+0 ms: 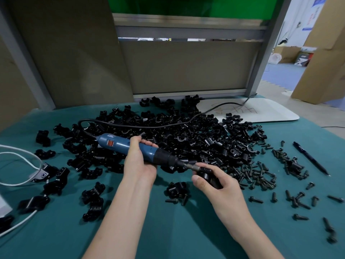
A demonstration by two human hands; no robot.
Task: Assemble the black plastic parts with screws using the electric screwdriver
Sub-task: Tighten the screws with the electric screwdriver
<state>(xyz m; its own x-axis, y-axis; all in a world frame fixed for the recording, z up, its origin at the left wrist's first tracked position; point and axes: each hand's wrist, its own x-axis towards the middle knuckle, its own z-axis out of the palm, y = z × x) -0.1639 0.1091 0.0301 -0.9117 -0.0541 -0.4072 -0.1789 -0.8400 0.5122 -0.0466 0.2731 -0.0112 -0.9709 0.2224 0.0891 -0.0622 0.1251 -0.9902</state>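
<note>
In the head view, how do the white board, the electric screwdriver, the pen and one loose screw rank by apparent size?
1. white board, largest in area, although farthest away
2. electric screwdriver, similar in length but narrower
3. pen
4. loose screw

Setting: factory assembly workstation. Evidence: teal cloth-covered bench (168, 230) heaped with loose black plastic clamp parts (186, 135) and black screws (257, 174); grey metal frame upright (267, 53); brown cardboard cartons (321, 71) beyond.

Left grip (139, 161) curled tight — right grip (214, 181) near, thumb and fingers in a pinch
</note>
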